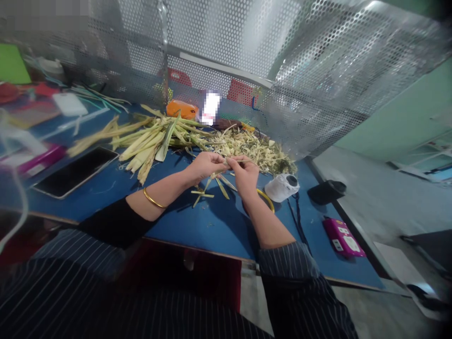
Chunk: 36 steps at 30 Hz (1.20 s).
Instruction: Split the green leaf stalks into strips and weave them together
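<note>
My left hand (208,165) and my right hand (244,170) meet above the blue table, fingertips almost together. Both pinch a thin, pale leaf strip (217,174), which looks like corn husk. Fingers partly hide it. Below them, narrow greenish strips (222,187) hang or lie near the tabletop; I cannot tell which. A small crossed piece of strips (202,193) is below my left hand. Behind my left hand lies a bundle of long yellow-green husks (148,146). Just beyond my right hand spreads a heap of shredded pale strips (252,148).
Right of my hands are a white thread cone (281,187), a yellow ring (266,198), a black spool (326,191) and a purple packet (343,238). A dark phone (76,172) lies left. A perforated metal screen (226,37) bounds the back, near an orange packet (181,109).
</note>
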Each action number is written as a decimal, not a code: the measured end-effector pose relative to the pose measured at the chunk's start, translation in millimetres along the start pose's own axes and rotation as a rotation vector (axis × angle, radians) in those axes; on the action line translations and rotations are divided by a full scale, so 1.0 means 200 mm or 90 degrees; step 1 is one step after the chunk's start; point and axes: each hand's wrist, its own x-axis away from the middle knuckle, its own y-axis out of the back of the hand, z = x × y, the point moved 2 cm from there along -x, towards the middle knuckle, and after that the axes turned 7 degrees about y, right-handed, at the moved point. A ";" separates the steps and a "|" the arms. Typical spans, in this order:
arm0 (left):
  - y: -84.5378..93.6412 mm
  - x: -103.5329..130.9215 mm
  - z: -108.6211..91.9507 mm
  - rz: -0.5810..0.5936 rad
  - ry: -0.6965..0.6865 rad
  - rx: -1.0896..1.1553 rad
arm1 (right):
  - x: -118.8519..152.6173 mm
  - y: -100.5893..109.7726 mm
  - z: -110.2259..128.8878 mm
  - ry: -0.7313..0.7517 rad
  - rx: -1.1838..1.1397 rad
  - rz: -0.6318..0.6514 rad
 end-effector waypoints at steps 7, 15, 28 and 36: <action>0.03 -0.06 0.01 0.043 -0.046 -0.108 | -0.04 0.01 -0.06 -0.172 -0.106 -0.035; 0.04 -0.08 0.06 0.048 -0.015 -0.124 | -0.02 0.00 -0.05 -0.067 -0.032 -0.014; 0.01 -0.07 0.06 -0.057 0.114 0.036 | -0.01 -0.02 -0.09 -0.128 -0.060 0.054; 0.07 -0.09 0.09 -0.124 0.149 0.093 | -0.02 -0.01 -0.12 -0.124 -0.012 0.094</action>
